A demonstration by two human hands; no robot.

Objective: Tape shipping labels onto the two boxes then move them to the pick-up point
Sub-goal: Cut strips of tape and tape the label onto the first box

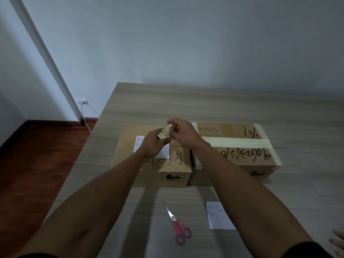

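Observation:
Two cardboard boxes stand side by side on the table. The left box [128, 146] carries a white shipping label [163, 152] on its top, partly hidden by my left hand [153, 144]. The right box [240, 146] is bound with pale tape and has black handwriting. Above the left box's far right corner, my left hand and my right hand [181, 133] both pinch a small piece of pale tape [164, 134] between their fingertips. A second shipping label [218, 215] lies flat on the table in front of the boxes.
Pink-handled scissors [176, 223] lie shut on the wooden table [204, 105] near its front edge. The fingers of another person's hand [337, 241] show at the lower right. A wall socket with a white cable [83, 103] is at the left, above red-brown floor.

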